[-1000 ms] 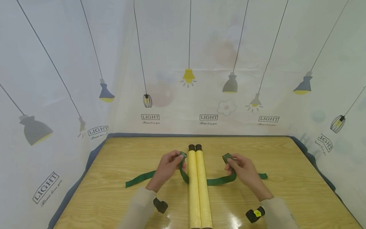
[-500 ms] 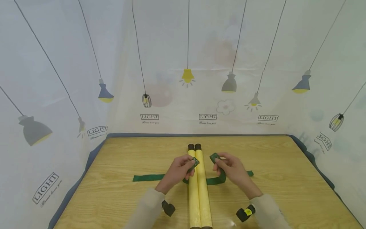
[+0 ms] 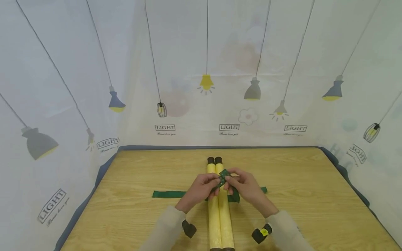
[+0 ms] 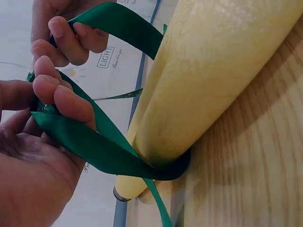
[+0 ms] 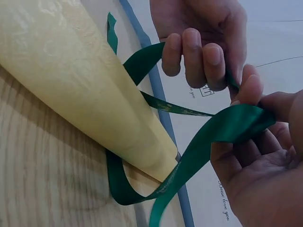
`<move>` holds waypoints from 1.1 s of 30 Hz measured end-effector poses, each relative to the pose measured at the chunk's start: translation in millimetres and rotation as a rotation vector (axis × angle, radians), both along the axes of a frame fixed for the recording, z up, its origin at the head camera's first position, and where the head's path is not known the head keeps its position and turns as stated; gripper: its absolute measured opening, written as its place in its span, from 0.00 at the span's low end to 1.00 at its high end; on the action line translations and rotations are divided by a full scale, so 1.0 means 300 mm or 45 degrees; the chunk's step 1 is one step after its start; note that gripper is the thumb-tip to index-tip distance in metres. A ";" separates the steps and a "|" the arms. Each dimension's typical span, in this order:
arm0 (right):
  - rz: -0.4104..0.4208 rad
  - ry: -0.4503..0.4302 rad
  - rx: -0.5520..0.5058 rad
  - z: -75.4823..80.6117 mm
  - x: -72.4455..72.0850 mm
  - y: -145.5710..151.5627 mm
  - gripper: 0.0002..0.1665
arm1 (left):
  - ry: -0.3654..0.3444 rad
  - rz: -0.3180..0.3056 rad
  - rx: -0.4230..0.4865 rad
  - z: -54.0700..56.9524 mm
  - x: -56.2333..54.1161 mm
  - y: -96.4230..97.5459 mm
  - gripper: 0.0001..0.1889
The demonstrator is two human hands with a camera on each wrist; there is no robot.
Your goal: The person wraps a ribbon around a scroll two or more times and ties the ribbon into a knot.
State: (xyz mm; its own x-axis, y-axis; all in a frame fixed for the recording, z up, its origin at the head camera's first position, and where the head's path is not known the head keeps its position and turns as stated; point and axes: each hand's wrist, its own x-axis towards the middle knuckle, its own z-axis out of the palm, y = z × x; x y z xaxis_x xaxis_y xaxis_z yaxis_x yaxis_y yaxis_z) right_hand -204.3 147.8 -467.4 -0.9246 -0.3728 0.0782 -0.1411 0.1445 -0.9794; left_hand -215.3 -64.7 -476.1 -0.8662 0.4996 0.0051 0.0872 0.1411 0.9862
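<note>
Two long yellow tubes [image 3: 215, 223] with dark end caps lie side by side on the wooden table. A green ribbon [image 3: 169, 194] runs beneath them, and both its sides rise to the hands above. My left hand [image 3: 201, 190] pinches one side of the ribbon between thumb and fingers. My right hand [image 3: 248, 191] pinches the other, its fingertips right by the left ones over the tubes. In the left wrist view the ribbon loop [image 4: 97, 149] bends up around a yellow tube [image 4: 213, 80]. The right wrist view has the ribbon [image 5: 218, 132] draped across the right fingers.
Loose ribbon tails stretch across the wooden table [image 3: 125, 216] to the left and right. A pale cloth wall [image 3: 188, 45] printed with lamps surrounds the table on the back and sides. Dark camera straps [image 3: 189, 229] sit at both wrists.
Both hands have moved inward from either side of the tubes and now meet over them, bringing the pinched ribbon parts together. The loose tails have been drawn inward.
</note>
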 end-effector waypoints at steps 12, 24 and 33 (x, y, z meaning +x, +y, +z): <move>0.161 -0.084 0.061 -0.013 0.004 -0.008 0.28 | -0.018 0.017 0.014 -0.010 0.003 -0.008 0.15; 0.176 -0.171 0.238 -0.011 -0.001 0.005 0.25 | 0.030 0.026 -0.018 0.002 0.008 -0.019 0.13; 0.203 -0.015 0.312 0.000 -0.010 0.033 0.20 | 0.123 0.083 -0.064 0.010 0.003 -0.034 0.16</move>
